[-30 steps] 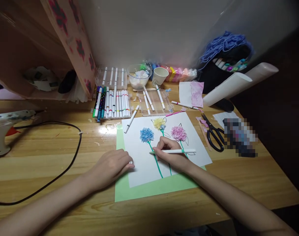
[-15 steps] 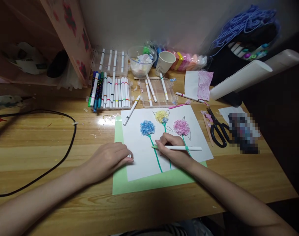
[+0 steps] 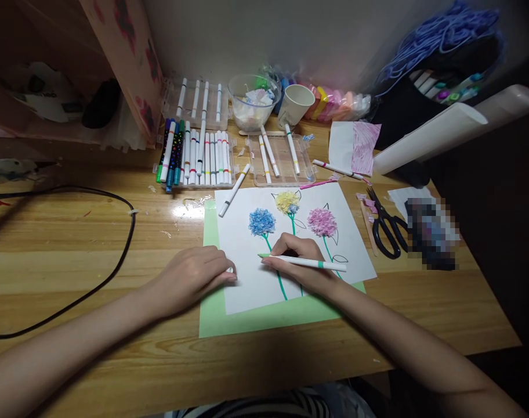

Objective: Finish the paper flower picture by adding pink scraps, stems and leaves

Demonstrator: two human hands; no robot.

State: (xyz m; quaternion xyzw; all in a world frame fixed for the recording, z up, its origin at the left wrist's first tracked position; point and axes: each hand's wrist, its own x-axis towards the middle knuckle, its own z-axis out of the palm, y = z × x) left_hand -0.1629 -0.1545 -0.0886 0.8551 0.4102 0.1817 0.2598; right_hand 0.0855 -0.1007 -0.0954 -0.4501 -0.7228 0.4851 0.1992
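Observation:
My right hand [image 3: 301, 261] is closed round a white marker with a green band [image 3: 329, 265], its green tip pointing left over the white paper [image 3: 242, 284]. On that paper stand three flowers with green stems: a blue flower [image 3: 261, 222], a yellow flower [image 3: 286, 202] and a pink flower [image 3: 322, 222]. Black leaf outlines show around the yellow and pink ones. My left hand [image 3: 203, 268] rests on the paper's left edge, fingers curled round a small white marker cap [image 3: 230, 270]. Green paper [image 3: 256, 325] lies underneath.
Behind the paper are a case of markers [image 3: 195, 157], a clear bowl [image 3: 252, 107] and a paper cup [image 3: 296, 104]. A loose marker [image 3: 234, 190] lies on the paper's upper left corner. Scissors [image 3: 388, 232] lie at right; a black cable [image 3: 127, 244] curves across the left side.
My right hand has shifted the marker slightly left, so its tip sits left of the blue flower's stem. A leaf outline by the pink flower's stem has come into sight. My left hand holds its place.

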